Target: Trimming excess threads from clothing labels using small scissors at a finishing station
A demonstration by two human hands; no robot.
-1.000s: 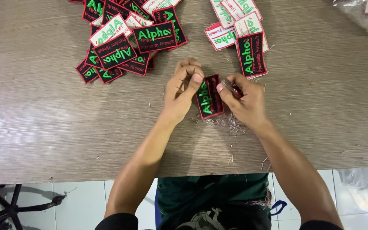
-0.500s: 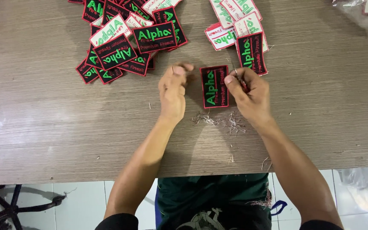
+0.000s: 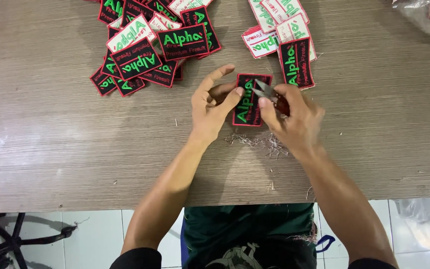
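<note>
A black embroidered patch [image 3: 249, 107] with green lettering and a red border is held upright just above the wooden table [image 3: 51, 149]. My left hand [image 3: 215, 107] pinches its left edge between thumb and fingers. My right hand [image 3: 294, 117] grips small thread snips [image 3: 267, 93] with a dark red handle, and their metal blades lie against the patch's right side. A small heap of cut thread ends [image 3: 262, 142] lies on the table just below both hands.
A loose pile of similar black and white patches [image 3: 150, 47] lies at the upper left. A smaller stack of patches [image 3: 287, 42] sits at the upper right. A clear plastic bag [image 3: 426, 17] rests at the far right corner. The table's near edge runs above my lap.
The patch has been turned and lifted between both hands. The left hand let go briefly, then took its left edge again. The snips' blades now touch the patch.
</note>
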